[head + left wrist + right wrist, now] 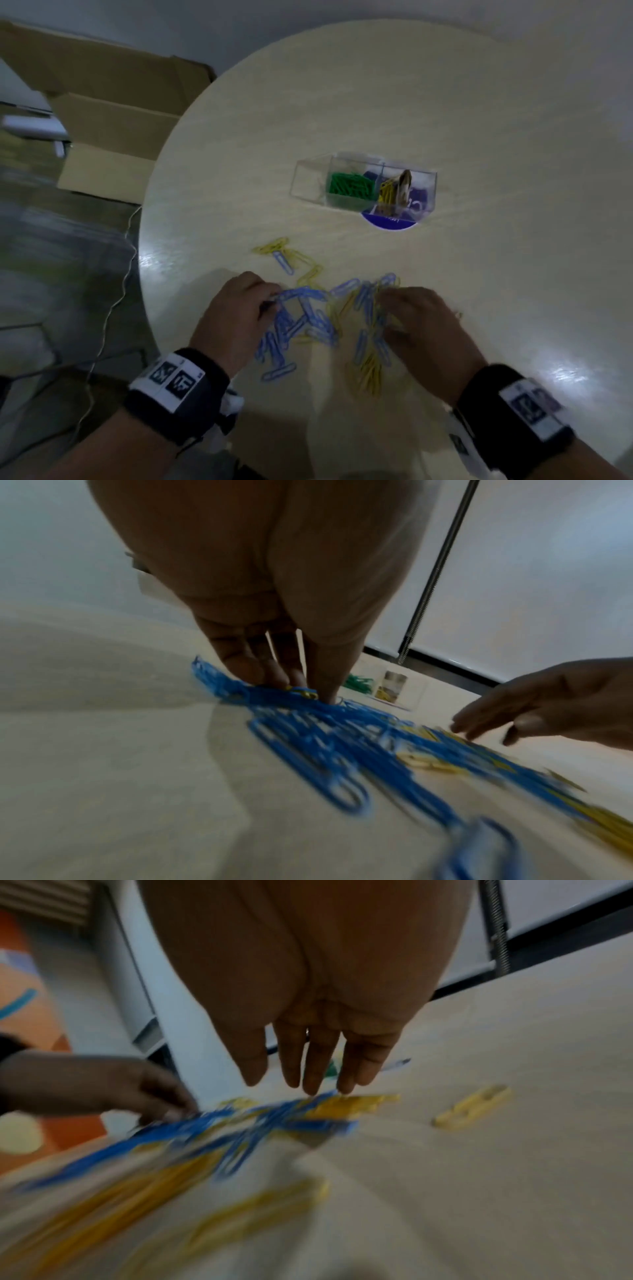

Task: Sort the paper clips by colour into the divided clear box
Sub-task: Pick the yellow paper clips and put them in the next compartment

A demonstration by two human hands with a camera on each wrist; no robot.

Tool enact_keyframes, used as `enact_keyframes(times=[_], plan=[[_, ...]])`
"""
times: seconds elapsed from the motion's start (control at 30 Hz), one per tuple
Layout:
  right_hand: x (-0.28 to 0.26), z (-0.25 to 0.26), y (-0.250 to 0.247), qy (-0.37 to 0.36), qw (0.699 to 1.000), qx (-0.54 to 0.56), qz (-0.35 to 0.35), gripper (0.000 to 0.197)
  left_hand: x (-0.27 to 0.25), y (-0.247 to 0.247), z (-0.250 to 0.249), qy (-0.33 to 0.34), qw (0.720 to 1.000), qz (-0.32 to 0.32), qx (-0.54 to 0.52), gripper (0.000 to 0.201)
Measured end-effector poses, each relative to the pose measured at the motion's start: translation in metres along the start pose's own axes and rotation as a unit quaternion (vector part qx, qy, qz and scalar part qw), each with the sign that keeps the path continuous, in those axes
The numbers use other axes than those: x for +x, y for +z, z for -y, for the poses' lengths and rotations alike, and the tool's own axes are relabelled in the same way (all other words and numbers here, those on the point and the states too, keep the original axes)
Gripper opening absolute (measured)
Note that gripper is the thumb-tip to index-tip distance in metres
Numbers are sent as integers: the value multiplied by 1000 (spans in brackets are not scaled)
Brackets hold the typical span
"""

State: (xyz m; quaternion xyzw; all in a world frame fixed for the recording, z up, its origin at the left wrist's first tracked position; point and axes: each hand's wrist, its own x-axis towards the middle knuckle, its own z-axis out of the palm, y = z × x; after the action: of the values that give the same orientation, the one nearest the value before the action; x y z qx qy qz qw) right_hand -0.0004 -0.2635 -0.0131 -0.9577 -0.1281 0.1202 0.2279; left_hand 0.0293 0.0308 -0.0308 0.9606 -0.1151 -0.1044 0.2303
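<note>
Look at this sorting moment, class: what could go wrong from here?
1. Blue clips and yellow clips lie tangled in one heap, so a scoop by the left hand may carry the wrong colour along.
2. The right hand sweeps the same heap; a yellow clip already lies apart and could slide off the round table.
3. The clear box sits beyond the heap, so clips could drop on the way.

Surface: round pale wood-grain table (342,102) | On it: divided clear box (421,178), green clips and yellow clips in separate compartments | blue round sticker (390,224) under box | loose blue paper clips (301,322) mixed with yellow paper clips (371,373) near front edge
</note>
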Motion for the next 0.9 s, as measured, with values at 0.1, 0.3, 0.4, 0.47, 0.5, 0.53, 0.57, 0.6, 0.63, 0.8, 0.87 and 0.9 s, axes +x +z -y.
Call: enact_keyframes(times=[0.1, 0.3, 0.4, 0.47, 0.5, 0.53, 0.57, 0.6, 0.63, 0.8, 0.87, 0.9], plan=[[-20, 10, 24, -16, 990, -65, 126, 79, -14, 11, -8, 35, 999, 12, -10, 31], [-39, 23, 25, -27, 992, -46, 115, 68, -29, 14, -21, 64, 996, 61, -25, 40], [-20, 21, 16, -26, 999, -10, 20, 45, -7, -3, -13, 49, 997, -37, -50, 24], [9, 20, 11, -21, 999, 16, -32, 31, 19, -16, -2, 17, 995, -97, -29, 23], [25, 21, 9, -14, 999, 26, -43, 25, 32, -20, 5, 1, 994, -111, -14, 23], [41, 23, 9, -8, 998, 36, -43, 21, 44, -22, 11, -9, 994, -108, 1, 23], [56, 27, 10, -5, 998, 45, -38, 18, 54, -22, 15, -14, 996, -89, 14, 22], [69, 30, 11, -7, 998, 51, -32, 17, 61, -21, 18, -13, 997, -65, 23, 22], [80, 35, 13, -11, 998, 54, -20, 17, 66, -20, 20, -12, 999, -44, 29, 21], [111, 57, 24, -16, 997, 9, 76, 25, 73, -25, 28, -42, 999, -23, 22, 14], [116, 57, 23, 18, 996, 8, 81, 28, 72, -29, 33, -76, 997, -14, 13, 11], [117, 54, 21, 47, 996, 19, 75, 30, 71, -31, 34, -97, 995, -10, 3, 10]])
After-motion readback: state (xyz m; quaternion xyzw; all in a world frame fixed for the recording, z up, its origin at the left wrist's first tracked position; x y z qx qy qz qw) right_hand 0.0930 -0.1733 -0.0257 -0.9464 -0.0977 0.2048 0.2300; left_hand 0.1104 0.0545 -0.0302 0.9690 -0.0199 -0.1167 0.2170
